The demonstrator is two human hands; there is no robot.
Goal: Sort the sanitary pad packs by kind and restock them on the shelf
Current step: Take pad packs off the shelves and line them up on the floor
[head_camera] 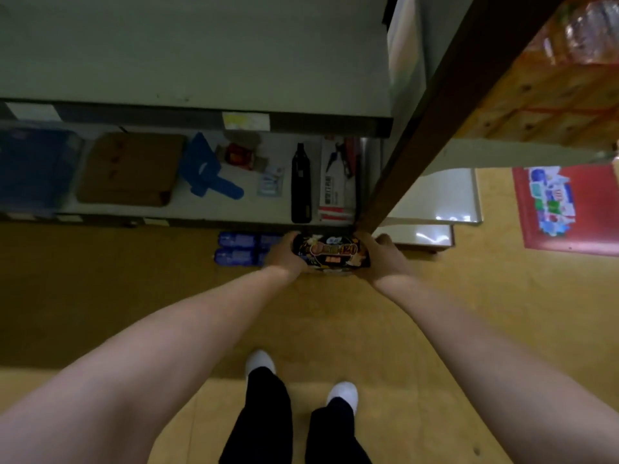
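Head view, aisle floor in front of the shelving; every place below is taken from the dark shelf post.

1. Dark pack: black wrapper with gold and orange print, lettering too blurred to read. It is held low at the foot of the post, above the floor, and as far as I can see rests on no board.
2. Left hand: fingers curled round the pack's end farther from the post.
3. Right hand: clasps the end nearer the post. Both hands grip, so neither is free.
4. Blue packs: lying in rows on the floor, left of the post's foot and just beside the left hand. By the wrapper, they are a different kind from the dark one.
5. Bottom shelf board: left of the post, carrying a cardboard sheet, a black bottle and small goods.
6. Upper shelf board: left of the post, higher.

Step in hand, by my reckoning: one pack has been singled out for sorting and not yet placed. The next move calls for choosing a spot that keeps the dark kind apart from the blue. The pack must then clear the board's front edge and the post and be set flat before both hands let go.
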